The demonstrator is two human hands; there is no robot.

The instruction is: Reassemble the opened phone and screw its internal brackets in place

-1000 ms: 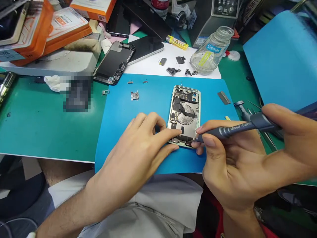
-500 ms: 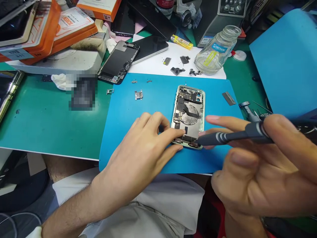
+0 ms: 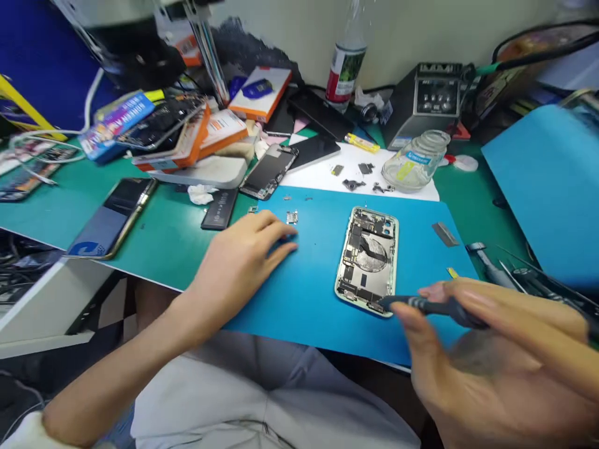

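An opened phone body (image 3: 367, 260) with its boards bare lies on the blue mat (image 3: 309, 287). My right hand (image 3: 496, 355), blurred and close to the camera, holds a dark screwdriver (image 3: 428, 305) whose tip rests at the phone's near right corner. My left hand (image 3: 243, 255) lies on the mat to the left of the phone, fingers apart and stretched toward a small metal part (image 3: 292, 217). It holds nothing.
A glass jar (image 3: 414, 162) and small loose parts (image 3: 354, 183) sit on white paper behind the mat. A detached screen (image 3: 267, 171), a battery (image 3: 219, 209), a phone (image 3: 112, 218), orange boxes (image 3: 206, 134), a soldering station (image 3: 428, 93) and tweezers (image 3: 524, 274) surround the mat.
My left hand let go of the phone's lower edge and moved left and away toward the small part. The view tilted up, showing more of the bench. The screwdriver stays at the phone's corner.
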